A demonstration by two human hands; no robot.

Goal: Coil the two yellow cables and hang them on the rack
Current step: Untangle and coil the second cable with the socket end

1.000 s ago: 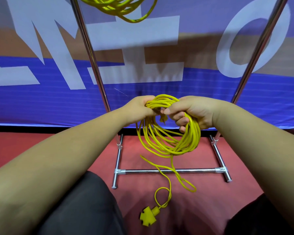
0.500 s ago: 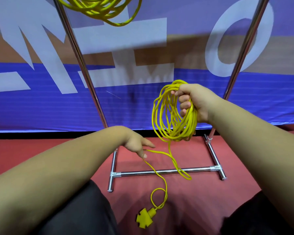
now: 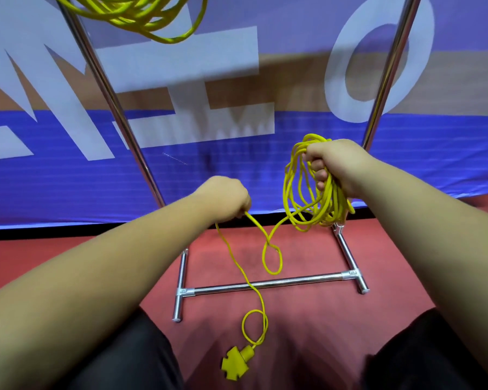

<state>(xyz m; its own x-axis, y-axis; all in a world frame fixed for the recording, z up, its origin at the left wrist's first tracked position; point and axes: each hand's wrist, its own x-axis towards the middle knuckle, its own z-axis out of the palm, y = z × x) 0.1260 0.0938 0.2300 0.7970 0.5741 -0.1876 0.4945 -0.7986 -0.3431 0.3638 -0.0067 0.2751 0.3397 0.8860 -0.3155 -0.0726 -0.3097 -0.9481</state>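
My right hand [image 3: 331, 167] grips a bundle of yellow cable loops [image 3: 307, 192] in front of the rack's right pole [image 3: 389, 71]. From the bundle a loose strand dips in a small twisted loop [image 3: 272, 257] and rises to my left hand [image 3: 227, 199], which pinches it. Below my left hand the strand runs down across the rack's bottom crossbar [image 3: 268, 283] to a yellow multi-way socket [image 3: 235, 363] lying on the red floor. A second yellow coil [image 3: 141, 16] hangs at the top left, its upper part out of frame.
The rack's left pole [image 3: 110, 102] slants up to the top left, and its chrome feet [image 3: 179, 288] stand on the red floor. A blue banner with large white letters [image 3: 209, 80] stands right behind. My dark-clothed knees [image 3: 130, 358] fill the bottom corners.
My hands parted from the coil: the right hand carried the bundle up and to the right, the left hand dropped, took hold of the loose strand and pulled it up to the left.
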